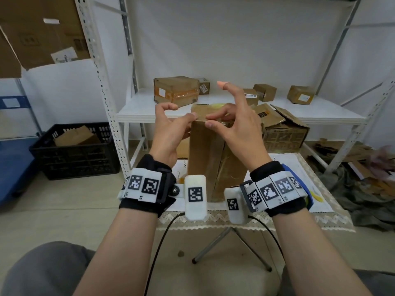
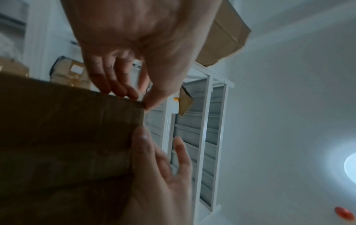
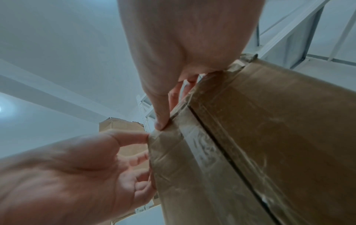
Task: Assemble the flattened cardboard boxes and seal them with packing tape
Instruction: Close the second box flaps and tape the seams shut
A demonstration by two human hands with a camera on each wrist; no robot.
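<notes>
- A black crate with cardboard pieces in it sits on the floor far left, well apart from the work.
- The left hand is at the box's upper left corner: its thumb tip presses the taped top edge, the other fingers loosely curled against the left side, gripping nothing.
- The box stands on end on the small table, its long axis upright, directly ahead of both hands and between them; a taped seam runs down its near face.
- The right hand presses thumb and fingertips on the same top edge from the right, index finger raised free; it grips nothing either.
- Both hands are equally near, so smoothing the tape over the top edge is probably the step in hand.
- Sealed parcels lie on the shelf behind.
</notes>
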